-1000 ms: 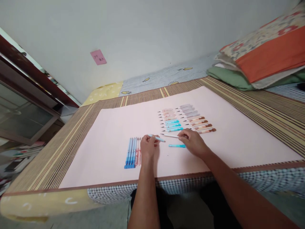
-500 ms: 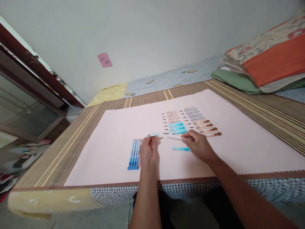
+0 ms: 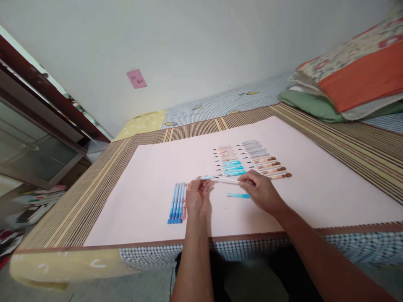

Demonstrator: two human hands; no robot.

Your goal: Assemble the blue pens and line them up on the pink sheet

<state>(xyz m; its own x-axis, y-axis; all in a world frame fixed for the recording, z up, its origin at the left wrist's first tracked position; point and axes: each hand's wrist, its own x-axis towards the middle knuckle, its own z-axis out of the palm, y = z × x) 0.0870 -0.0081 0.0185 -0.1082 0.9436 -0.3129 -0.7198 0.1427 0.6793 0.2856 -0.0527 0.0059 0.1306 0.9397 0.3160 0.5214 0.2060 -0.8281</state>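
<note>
My left hand [image 3: 197,199] is closed around a short light-blue pen barrel [image 3: 207,178], its end pointing right. My right hand [image 3: 262,188] pinches a slim white pen refill [image 3: 227,180]. The refill's dark tip meets the right end of the barrel; I cannot tell whether it is inside. Just below the right hand a turquoise pen barrel [image 3: 237,195] lies on the pale pink sheet [image 3: 135,197]. Several blue pens [image 3: 176,201] stand side by side left of my left hand, with a pink pen [image 3: 184,212] partly hidden beside them.
Beyond my hands lie rows of pen parts with bare tips: pale pink ones [image 3: 225,152], turquoise ones [image 3: 233,168], grey ones [image 3: 254,148] and brown-ended ones [image 3: 273,166]. A striped mat [image 3: 78,193] is under the sheet. Folded bedding [image 3: 359,79] sits at the far right.
The refill tip and the light-blue barrel, apart before, now meet end to end. My left hand has shifted slightly right; the right hand has hardly moved.
</note>
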